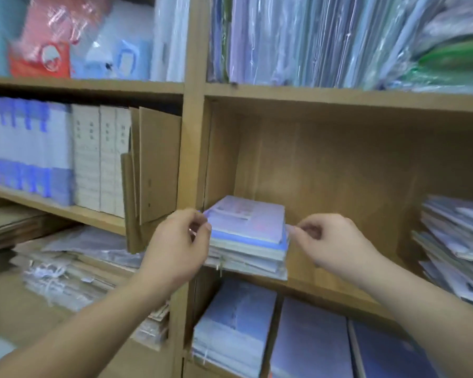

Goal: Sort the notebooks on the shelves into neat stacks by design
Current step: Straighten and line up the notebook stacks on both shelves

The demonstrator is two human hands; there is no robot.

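A short stack of pale purple and blue notebooks (pixel 247 236) lies at the left end of the middle shelf (pixel 325 289). My left hand (pixel 178 246) is at the stack's left edge, fingers curled, thumb and fingertips at the top notebook's corner. My right hand (pixel 331 241) is at the stack's right edge, pinching the corner of the top notebooks. A second, untidy heap of notebooks (pixel 459 249) lies at the right end of the same shelf.
Below are several blue notebook stacks (pixel 235 328). The left bay holds upright blue and white boxed packs (pixel 52 154), brown cardboard folders (pixel 153 165) and wrapped bundles (pixel 66 276). The top shelf holds upright plastic-wrapped sheets (pixel 311 39). A wooden upright (pixel 193 132) divides the bays.
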